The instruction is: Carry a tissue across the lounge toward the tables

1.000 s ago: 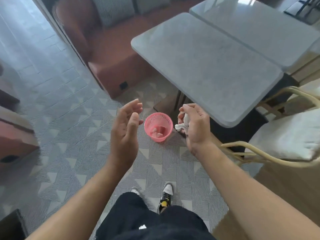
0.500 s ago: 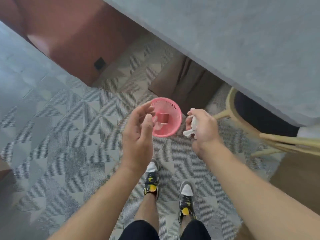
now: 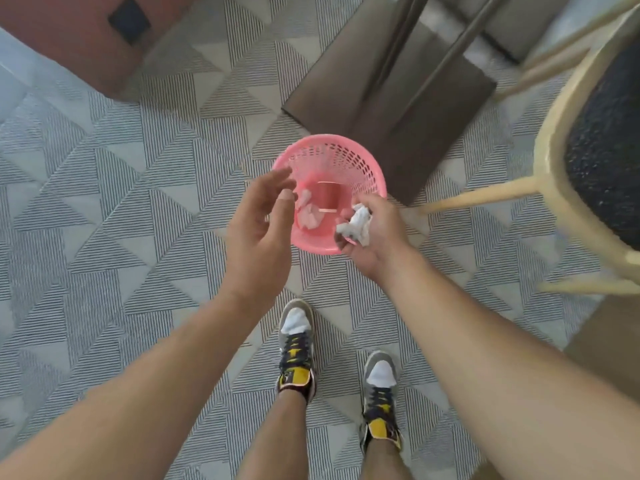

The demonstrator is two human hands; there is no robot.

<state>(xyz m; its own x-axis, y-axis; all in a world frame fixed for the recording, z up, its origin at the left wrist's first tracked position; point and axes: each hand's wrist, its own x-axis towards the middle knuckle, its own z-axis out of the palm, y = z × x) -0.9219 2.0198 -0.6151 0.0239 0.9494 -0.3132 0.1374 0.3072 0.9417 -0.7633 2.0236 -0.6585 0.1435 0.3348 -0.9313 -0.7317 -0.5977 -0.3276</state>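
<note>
- patterned grey carpet (image 3: pixel 104 209) under my feet, pink basket (image 3: pixel 346 150) on it
- my right hand (image 3: pixel 377 233) clutches a crumpled white tissue (image 3: pixel 358 223) over the basket
- my left hand (image 3: pixel 259 223) hovers released, holding nothing

- Right hand (image 3: pixel 375 237) curled round a crumpled white tissue (image 3: pixel 356 224), over the near rim of a pink basket (image 3: pixel 360 161).
- Left hand (image 3: pixel 261 223) empty, fingers relaxed, at the basket's left edge.
- Paper scraps (image 3: pixel 308 211) inside the basket.
- Basket on patterned carpet (image 3: pixel 104 202), just beside a brown table base (image 3: pixel 388 84).
- Chair (image 3: pixel 554 161) at right.
- Two sneakers (image 3: pixel 297 355) below.
</note>
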